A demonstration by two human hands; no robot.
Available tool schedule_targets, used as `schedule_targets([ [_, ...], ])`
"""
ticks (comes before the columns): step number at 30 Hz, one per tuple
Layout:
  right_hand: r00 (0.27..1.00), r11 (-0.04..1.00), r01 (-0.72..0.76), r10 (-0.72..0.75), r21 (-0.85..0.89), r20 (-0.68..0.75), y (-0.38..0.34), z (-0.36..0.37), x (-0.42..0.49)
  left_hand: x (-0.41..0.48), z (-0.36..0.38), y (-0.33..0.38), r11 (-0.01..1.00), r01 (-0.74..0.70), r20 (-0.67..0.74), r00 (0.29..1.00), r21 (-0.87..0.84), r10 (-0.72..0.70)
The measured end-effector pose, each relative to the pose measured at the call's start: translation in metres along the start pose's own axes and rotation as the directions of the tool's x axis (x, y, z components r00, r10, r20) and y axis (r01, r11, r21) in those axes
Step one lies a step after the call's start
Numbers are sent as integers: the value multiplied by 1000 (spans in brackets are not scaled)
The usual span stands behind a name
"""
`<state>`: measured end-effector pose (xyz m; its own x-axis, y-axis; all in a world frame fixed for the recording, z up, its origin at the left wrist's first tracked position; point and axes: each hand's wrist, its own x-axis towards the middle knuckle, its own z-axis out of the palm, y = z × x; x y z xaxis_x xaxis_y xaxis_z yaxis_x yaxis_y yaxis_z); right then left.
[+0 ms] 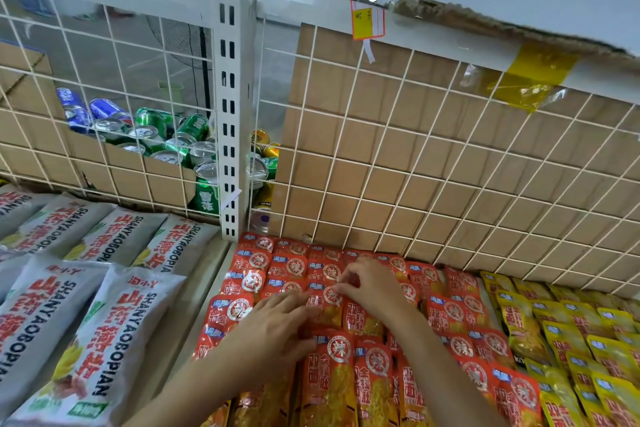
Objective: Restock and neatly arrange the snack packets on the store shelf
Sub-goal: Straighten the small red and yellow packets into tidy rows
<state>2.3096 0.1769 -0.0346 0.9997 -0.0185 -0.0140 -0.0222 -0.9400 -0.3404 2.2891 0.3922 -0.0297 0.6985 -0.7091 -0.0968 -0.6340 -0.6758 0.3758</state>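
From the head camera, a store shelf (207,274) holds flat rows of snack packets. In the middle lie red packets (325,381), overlapped like roof tiles. Their long sides run from front to back, and each top end, with a round red-and-white stamp, points at the white wire grid (433,163) behind. Yellow packets (554,333) lie just beside them on the right. Big white bags (114,350) on the left read "SHANYAOBOPIAN". Behind the grid, a cardboard box (166,180) holds green cans (194,128) and blue cans (79,107).

The left hand (277,326) lies flat on the red packets, fingers together. The right hand (370,282) has its fingers pinched on the top edge of one red packet (323,298).
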Motion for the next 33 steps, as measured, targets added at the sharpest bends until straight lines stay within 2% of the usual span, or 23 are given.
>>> schedule_targets([
  [6, 1000, 993, -26, 24, 113, 21, -7, 0, -1, -13, 12, 11, 999, -48, 69, 996, -5, 48],
  [21, 1000, 989, -18, 14, 145, 23, -10, 2, -4, -15, 22, 8, 997, -76, 32, 997, 27, 75],
  [27, 990, 993, 20, -4, 113, -139, -13, -4, -16, -16, 24, 6, 995, -92, -3, 996, 25, 92],
  [33, 991, 994, 33, -46, 102, 128, -15, -15, -45, -18, 26, 4, 995, -92, -24, 995, 32, 93],
])
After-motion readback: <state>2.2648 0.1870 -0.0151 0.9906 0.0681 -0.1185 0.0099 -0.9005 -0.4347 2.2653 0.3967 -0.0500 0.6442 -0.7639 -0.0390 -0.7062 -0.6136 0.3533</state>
